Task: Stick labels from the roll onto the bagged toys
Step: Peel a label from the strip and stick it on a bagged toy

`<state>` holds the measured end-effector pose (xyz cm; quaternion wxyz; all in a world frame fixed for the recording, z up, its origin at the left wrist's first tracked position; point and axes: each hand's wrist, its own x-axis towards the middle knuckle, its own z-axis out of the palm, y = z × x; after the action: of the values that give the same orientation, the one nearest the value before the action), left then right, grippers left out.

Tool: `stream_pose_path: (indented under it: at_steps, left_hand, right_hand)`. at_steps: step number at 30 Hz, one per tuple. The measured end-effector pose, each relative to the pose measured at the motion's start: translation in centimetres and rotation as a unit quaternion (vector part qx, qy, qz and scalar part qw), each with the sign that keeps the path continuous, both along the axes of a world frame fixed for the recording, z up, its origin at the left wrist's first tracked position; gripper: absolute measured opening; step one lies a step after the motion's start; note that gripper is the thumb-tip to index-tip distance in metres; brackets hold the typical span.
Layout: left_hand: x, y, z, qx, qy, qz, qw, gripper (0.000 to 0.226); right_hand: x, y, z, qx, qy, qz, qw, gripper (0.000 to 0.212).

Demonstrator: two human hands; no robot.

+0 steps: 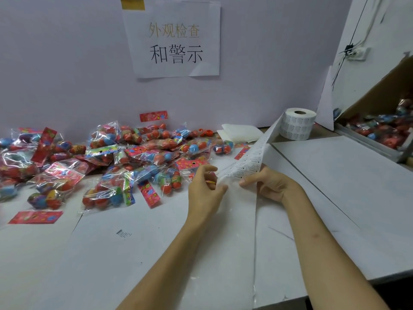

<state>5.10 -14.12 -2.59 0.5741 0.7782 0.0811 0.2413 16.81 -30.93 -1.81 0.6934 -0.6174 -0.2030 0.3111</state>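
The roll (298, 126) of labels stands on end at the back of the table (156, 253), near the wall (67, 63). A strip (252, 157) of printed labels runs off the roll, forward and down to the hands, lifted clear of the table.

The right hand (268, 185) grips the near end of the strip, thumb under it and fingers curled behind it. The left hand (205, 189) is just beside it with curled fingers; its thumb and fingertips seem to pinch the strip's lower edge, though the blur there hides whether it is a label or the backing that they hold.

The bags (134, 153) of red and blue toys lie in a loose heap to the left of the hands, spread along the wall, the nearest ones just beside the left hand. Red cards (35, 217) lie loose among and in front of them. A few folded white sheets (239, 133) lie between the heap and the roll. A box (380, 95) at the right edge, tipped toward the table, holds more bagged toys. A paper sign (174, 39) with printed characters is taped to the wall above the heap
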Motion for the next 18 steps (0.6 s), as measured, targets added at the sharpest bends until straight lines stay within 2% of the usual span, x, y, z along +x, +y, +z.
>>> stream_pose_path:
  at_steps: [10, 14, 18]
  left_hand:
    - [0.3, 0.3, -1.1, 0.215, -0.094, -0.014, 0.972, 0.014]
    - [0.4, 0.3, -1.3, 0.218, -0.087, -0.011, 0.972, 0.008]
    - [0.6, 0.5, -1.4, 0.177, -0.054, 0.001, 0.983, 0.005]
  right_hand:
    - [-0.1, 0.4, -0.1, -0.043, 0.007, 0.026, 0.999, 0.056]
    - [-0.1, 0.2, 0.0, -0.061, -0.003, 0.036, 0.998, 0.059]
    - [-0.3, 0.3, 0.2, -0.072, -0.015, 0.050, 0.996, 0.058]
